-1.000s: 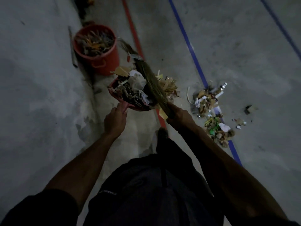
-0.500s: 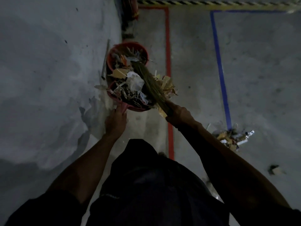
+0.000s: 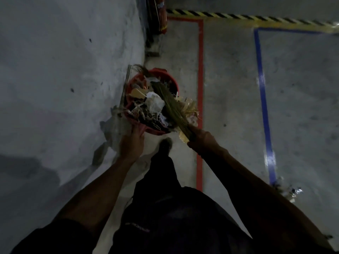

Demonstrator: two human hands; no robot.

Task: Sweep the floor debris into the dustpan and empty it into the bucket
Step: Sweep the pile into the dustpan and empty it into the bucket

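Grey, mottled concrete floor [image 3: 229,88], paler and blotched along the wall [image 3: 64,70] on the left. Red tape line [image 3: 200,70] beside a blue tape line [image 3: 262,88], with a yellow-and-black striped strip [image 3: 238,16] across the far edge. Red bucket [image 3: 173,80] under a reddish-pink dustpan [image 3: 146,128]. Heaped in it, debris [image 3: 146,107] in white, tan, cream and dark grey. Olive-yellow straw bristles on the broom [image 3: 172,107]. Red cylinder [image 3: 161,15] with pale lettering in the corner. Black trousers [image 3: 165,180] and a dark shoe [image 3: 165,143].
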